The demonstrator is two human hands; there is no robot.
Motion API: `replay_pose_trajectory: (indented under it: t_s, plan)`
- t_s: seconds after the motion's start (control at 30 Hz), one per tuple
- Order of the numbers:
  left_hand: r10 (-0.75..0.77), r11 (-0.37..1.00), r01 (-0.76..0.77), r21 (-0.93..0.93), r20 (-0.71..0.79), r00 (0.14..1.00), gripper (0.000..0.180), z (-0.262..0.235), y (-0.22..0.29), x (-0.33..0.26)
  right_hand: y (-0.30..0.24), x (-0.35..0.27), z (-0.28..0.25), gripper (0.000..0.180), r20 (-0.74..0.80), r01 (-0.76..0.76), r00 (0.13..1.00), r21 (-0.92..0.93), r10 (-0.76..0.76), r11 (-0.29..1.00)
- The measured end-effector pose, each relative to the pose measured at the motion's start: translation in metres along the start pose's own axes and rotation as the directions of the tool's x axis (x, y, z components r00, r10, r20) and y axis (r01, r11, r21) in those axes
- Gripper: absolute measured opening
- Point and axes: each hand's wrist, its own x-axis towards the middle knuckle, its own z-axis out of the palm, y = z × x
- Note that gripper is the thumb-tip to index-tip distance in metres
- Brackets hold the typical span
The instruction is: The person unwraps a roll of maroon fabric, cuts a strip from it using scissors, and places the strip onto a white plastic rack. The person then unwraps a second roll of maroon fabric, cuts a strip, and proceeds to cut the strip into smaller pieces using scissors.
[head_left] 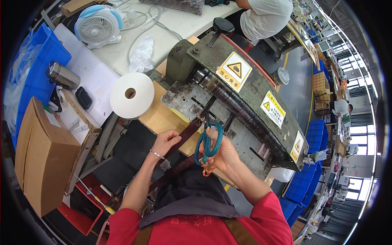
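My left hand (165,143) pinches the edge of a dark red strap (187,138), which looks like leather and runs from the machine's metal plate down toward my body. In my right hand (226,154) is a pair of scissors (214,143) with teal loop handles. An orange cord (207,168) hangs below the handles. The scissors are at the strap's upper end, by the plate; their blades are too small to make out clearly. Beyond my hands lies the machine's dark roller (241,108), beneath a green metal housing (254,81) with yellow warning labels.
A large white roll (132,95) stands left of the machine. Farther left are a cardboard box (49,159), a steel flask (63,75), a blue bin (38,61) and a small fan (98,26). Another person (265,18) sits at the far side. Blue crates (304,183) stand at right.
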Motion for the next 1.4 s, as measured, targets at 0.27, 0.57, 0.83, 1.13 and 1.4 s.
replay_pose_trajectory:
  t_s: [0.27,0.57,0.83,1.13,1.4]
  plan:
    - [-0.081,0.982,0.085,-0.168,0.029,0.996,0.012,0.005,0.016,-0.001,-0.005,0.018,-0.002,0.035,0.075,-0.045,0.996,0.072,0.040,0.996]
    - [-0.112,0.980,0.113,-0.164,0.016,0.994,0.013,0.016,0.027,0.004,-0.006,0.025,-0.001,0.038,0.013,0.047,0.999,0.028,-0.047,0.999]
    - [-0.101,0.981,0.099,-0.166,-0.006,0.995,0.015,0.034,0.034,0.018,-0.011,0.037,-0.008,0.043,0.043,0.126,0.991,0.007,-0.126,0.992]
    - [-0.126,0.976,0.121,-0.183,-0.018,0.992,0.017,0.033,0.038,0.007,-0.006,0.016,-0.003,0.045,0.007,0.089,0.996,-0.050,-0.089,0.995]
    - [-0.139,0.967,0.141,-0.210,0.024,0.990,0.018,0.029,0.037,0.011,-0.009,0.027,0.004,0.043,-0.025,0.091,0.996,0.060,-0.089,0.994]
